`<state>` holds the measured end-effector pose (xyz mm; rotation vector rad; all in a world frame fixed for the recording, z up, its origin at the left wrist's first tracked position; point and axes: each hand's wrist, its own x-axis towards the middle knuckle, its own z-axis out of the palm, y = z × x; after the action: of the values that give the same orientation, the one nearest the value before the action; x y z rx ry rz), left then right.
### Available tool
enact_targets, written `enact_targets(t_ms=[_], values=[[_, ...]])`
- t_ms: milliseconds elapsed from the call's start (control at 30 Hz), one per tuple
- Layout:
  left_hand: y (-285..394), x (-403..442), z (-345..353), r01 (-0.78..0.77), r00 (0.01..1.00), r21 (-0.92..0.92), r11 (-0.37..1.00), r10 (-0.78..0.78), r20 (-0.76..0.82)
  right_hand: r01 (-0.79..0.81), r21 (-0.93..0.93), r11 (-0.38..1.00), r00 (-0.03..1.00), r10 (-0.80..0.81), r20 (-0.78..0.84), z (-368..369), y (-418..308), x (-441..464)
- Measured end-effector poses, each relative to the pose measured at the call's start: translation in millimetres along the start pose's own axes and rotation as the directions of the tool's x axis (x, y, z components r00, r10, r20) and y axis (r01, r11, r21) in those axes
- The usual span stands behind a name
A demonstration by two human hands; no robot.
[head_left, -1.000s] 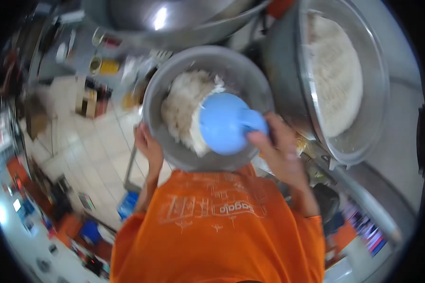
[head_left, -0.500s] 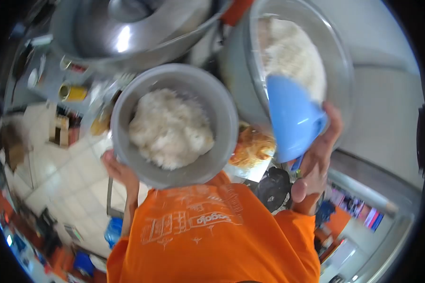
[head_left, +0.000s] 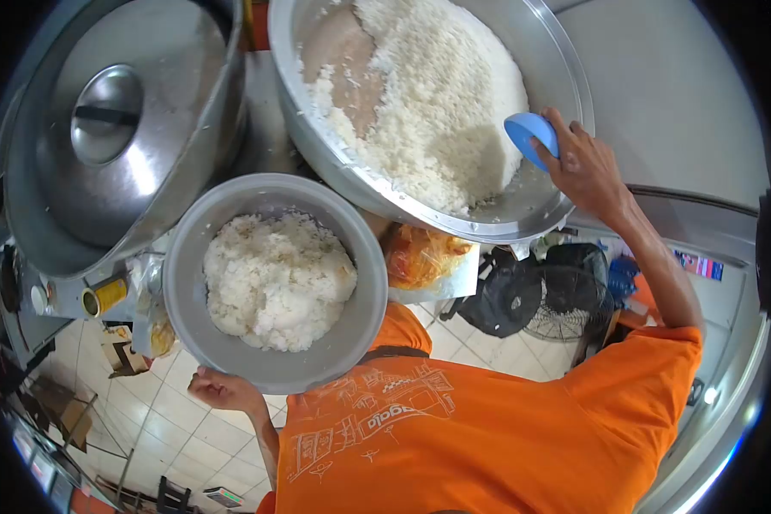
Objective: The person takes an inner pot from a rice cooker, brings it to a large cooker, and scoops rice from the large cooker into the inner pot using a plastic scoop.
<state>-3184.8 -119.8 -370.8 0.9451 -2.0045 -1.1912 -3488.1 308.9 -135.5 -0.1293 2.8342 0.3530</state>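
Note:
My right hand (head_left: 587,167) grips a blue plastic cup (head_left: 522,128) over the right side of a large metal pot (head_left: 565,77). Cooked white rice (head_left: 445,94) fills much of that pot, with a patch of bare bottom at its left. A round grey basin (head_left: 364,248) with a mound of rice (head_left: 274,283) in it is in front of my body. At the basin's lower left edge is my left hand (head_left: 227,390), fingers curled against its outside. The basin hides part of that hand's grip. Whether the cup holds rice cannot be seen.
A big lidded metal pot (head_left: 171,103) stands at the upper left, close to the basin. Beside the basin lies a plastic bag of orange-brown food (head_left: 424,257). A yellow can (head_left: 104,298) is at the left, and a black fan (head_left: 565,300) stands below right.
My right hand has carried the cup from beside the basin up and over the rice pot. The view has shifted, showing more of both pots. The left hand stays at the basin.

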Motion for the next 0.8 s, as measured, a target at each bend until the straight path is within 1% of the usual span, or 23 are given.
enact_targets(t_ms=[33,67,100,133,200,233,267,333,400,433,533,567,633,667,700,733,767,800], values=[[15,2,7,0.02,0.993,0.003,1.0,-0.019,-0.117,-0.022,0.0,1.0,1.0,0.022,0.018,11,1,-1],[22,5,12,0.038,0.971,0.005,0.999,-0.036,-0.235,0.065,0.005,0.998,0.998,-0.065,0.016,27,0,-1],[15,4,8,-0.007,0.981,0.1,0.995,0.027,-0.194,0.156,0.015,0.988,0.988,-0.156,0.015,39,-3,0],[11,5,6,-0.011,0.984,0.11,0.994,0.031,-0.175,0.144,0.024,0.989,0.989,-0.145,0.03,42,-6,3],[7,8,4,0.037,0.986,0.145,0.989,-0.013,-0.166,0.22,0.095,0.971,0.969,-0.229,0.091,38,-14,15],[7,8,5,0.073,0.984,0.117,0.99,-0.052,-0.172,0.122,0.24,0.963,0.952,-0.182,0.245,31,-19,22],[9,8,8,0.079,0.987,0.128,0.989,-0.059,-0.152,0.107,0.241,0.965,0.948,-0.172,0.267,29,-24,28],[15,8,11,0.129,0.98,0.176,0.976,-0.098,-0.174,0.017,0.277,0.961,0.91,-0.129,0.393,31,-35,36],[19,9,15,0.141,0.976,0.186,0.972,-0.105,-0.192,0.015,0.303,0.953,0.891,-0.15,0.428,37,-46,41],[17,8,15,0.145,0.975,0.192,0.971,-0.107,-0.194,0.024,0.332,0.943,0.881,-0.177,0.438,39,-52,43],[14,10,13,0.17,0.971,0.209,0.963,-0.127,-0.205,-0.026,0.34,0.94,0.863,-0.15,0.482,43,-69,47],[13,10,11,0.184,0.967,0.213,0.959,-0.138,-0.216,-0.021,0.339,0.941,0.856,-0.158,0.493,46,-71,46],[8,10,5,0.19,0.967,0.237,0.953,-0.14,-0.215,0.049,0.416,0.908,0.867,-0.245,0.433,53,-71,46],[7,9,3,0.186,0.969,0.25,0.95,-0.135,-0.206,0.054,0.421,0.906,0.865,-0.253,0.433,53,-73,47],[8,8,3,0.182,0.969,0.256,0.949,-0.129,-0.211,0.092,0.398,0.913,0.86,-0.274,0.43,52,-75,49],[9,8,4,0.196,0.968,0.234,0.952,-0.15,-0.2,0.125,0.377,0.918,0.857,-0.292,0.425,53,-76,48],[10,9,3,0.206,0.968,0.21,0.956,-0.168,-0.185,0.123,0.388,0.913,0.859,-0.294,0.419,55,-73,48],[9,9,2,0.194,0.971,0.211,0.958,-0.156,-0.184,0.271,0.422,0.866,0.837,-0.428,0.341,59,-68,49]])
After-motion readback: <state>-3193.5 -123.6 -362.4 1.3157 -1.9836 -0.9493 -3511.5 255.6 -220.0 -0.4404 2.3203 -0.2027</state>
